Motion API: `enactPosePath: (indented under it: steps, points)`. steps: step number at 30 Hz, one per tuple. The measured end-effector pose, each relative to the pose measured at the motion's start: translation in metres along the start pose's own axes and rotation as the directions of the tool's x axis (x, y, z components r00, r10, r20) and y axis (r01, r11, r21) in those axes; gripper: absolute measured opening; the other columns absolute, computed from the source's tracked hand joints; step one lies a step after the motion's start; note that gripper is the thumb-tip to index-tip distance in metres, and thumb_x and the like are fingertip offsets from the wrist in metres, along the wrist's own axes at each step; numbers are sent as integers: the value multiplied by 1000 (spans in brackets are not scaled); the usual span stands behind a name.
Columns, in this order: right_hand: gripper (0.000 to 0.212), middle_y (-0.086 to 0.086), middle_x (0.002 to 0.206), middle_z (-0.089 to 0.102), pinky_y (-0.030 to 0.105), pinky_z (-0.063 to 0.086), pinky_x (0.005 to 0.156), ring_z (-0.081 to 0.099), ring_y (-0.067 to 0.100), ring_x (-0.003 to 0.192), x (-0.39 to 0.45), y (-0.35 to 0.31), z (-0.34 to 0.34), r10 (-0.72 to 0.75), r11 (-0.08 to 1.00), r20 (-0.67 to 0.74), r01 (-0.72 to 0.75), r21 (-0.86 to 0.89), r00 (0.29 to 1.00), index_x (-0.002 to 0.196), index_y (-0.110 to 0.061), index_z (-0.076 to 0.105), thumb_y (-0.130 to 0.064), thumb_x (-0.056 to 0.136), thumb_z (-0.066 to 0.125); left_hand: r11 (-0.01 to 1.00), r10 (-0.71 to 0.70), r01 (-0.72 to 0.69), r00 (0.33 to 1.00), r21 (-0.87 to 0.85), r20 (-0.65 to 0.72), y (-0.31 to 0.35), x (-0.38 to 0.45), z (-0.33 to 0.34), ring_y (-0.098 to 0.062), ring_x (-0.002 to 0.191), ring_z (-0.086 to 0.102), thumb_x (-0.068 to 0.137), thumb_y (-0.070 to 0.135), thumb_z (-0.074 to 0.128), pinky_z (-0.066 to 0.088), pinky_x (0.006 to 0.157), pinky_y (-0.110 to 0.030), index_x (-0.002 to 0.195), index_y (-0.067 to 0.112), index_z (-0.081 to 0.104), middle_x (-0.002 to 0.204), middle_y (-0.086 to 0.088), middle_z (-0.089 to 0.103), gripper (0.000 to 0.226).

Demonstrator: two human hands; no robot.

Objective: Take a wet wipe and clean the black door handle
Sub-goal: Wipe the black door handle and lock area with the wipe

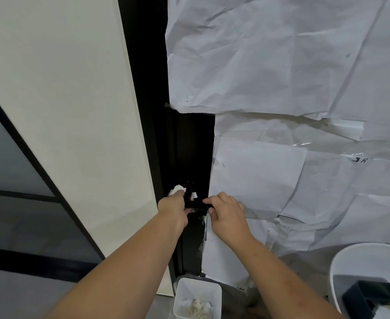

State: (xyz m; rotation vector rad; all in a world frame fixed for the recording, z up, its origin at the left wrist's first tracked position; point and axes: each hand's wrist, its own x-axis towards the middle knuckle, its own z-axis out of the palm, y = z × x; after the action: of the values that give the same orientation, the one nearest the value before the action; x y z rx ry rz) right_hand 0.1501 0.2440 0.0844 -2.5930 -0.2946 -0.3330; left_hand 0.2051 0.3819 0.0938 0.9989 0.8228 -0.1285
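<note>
Door handle [195, 204], lower centre: wiping underway. Left hand [174, 209] clamps wet wipe [178, 189] round its neck; right hand [227, 214] pinches lever tip. Next, probably: work wipe along lever.

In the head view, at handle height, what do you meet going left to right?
White wall panel → wet wipe → left hand → black door handle → right hand → crumpled white paper.

Looks like an indoor doorway in a home or office: a dark door [189, 143] papered over with taped white sheets [270, 65], cream wall panel [63, 111] left of the hands, small white bin [197, 295] below them.
</note>
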Motion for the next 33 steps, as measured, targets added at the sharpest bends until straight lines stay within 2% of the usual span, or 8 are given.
enactPosePath:
  steps: [5, 9, 15, 22, 27, 29, 31, 33]
  points:
    - [32, -2, 108, 58, 35, 39, 87, 52, 20, 103, 0, 0, -1, -6, 1000, 6, 6, -3, 1000, 120, -24, 61, -12, 92, 53, 605, 702, -652, 708, 457, 80, -23, -5, -14, -14, 91, 66, 96, 13, 54, 49, 77, -16, 106, 15, 73, 102, 3, 72, 22]
    - [32, -3, 109, 57, 34, 37, 87, 52, 20, 104, 0, 1, -1, -3, 1000, 9, 3, -6, 1000, 121, -25, 60, -12, 93, 53, 126, 850, -673, 452, 729, 271, -15, 0, -17, -18, 70, 62, 96, 12, 52, 51, 61, -29, 90, 4, 72, 86, -8, 69, 22]
    - [31, -2, 107, 58, 35, 37, 85, 53, 21, 102, 2, 1, 2, 8, 1000, -14, -7, 3, 1000, 117, -24, 63, -10, 90, 55, -137, 689, -511, 567, 849, 452, 10, -14, -13, -31, 91, 63, 99, 19, 44, 43, 71, -34, 101, 6, 62, 97, -12, 66, 23]
    - [31, -3, 108, 58, 35, 36, 87, 52, 21, 104, 1, 1, 2, 11, 1000, -3, -11, 0, 1000, 118, -25, 62, -11, 90, 55, 187, 672, -603, 655, 776, 347, 13, -13, -15, -17, 83, 69, 95, 12, 52, 56, 76, -28, 100, 16, 75, 94, -1, 75, 24]
    - [31, -3, 105, 58, 37, 38, 86, 54, 22, 101, 2, 1, 4, 16, 1000, -22, -16, 11, 1000, 115, -24, 63, -10, 89, 56, -4, 129, -229, 965, 973, 227, 52, -26, 19, -22, 120, 56, 103, 35, 41, 42, 101, -31, 132, 10, 54, 132, -6, 59, 40]
    - [30, -3, 103, 58, 38, 38, 85, 54, 22, 100, 2, 1, 6, 19, 1000, -29, -19, 6, 999, 114, -24, 63, -10, 88, 56, -251, 204, -309, 910, 917, 362, 49, -23, 17, -20, 108, 57, 102, 23, 43, 41, 87, -29, 129, 12, 56, 129, -5, 60, 31]
    - [30, -3, 101, 58, 38, 38, 83, 54, 23, 97, 2, 2, 7, 24, 1000, -44, -23, 12, 999, 111, -24, 64, -9, 86, 57, -495, 491, -348, 643, 796, 587, 29, -29, -1, -24, 97, 62, 96, 8, 45, 42, 74, -31, 114, 11, 61, 112, -6, 66, 25]
    - [30, -4, 101, 58, 37, 37, 83, 54, 22, 97, 2, 2, 8, 27, 1000, -44, -27, 10, 999, 111, -25, 64, -9, 86, 57, -502, 567, -407, 511, 763, 646, 19, -28, -10, -27, 95, 64, 94, 4, 45, 43, 70, -32, 111, 10, 61, 107, -7, 66, 23]
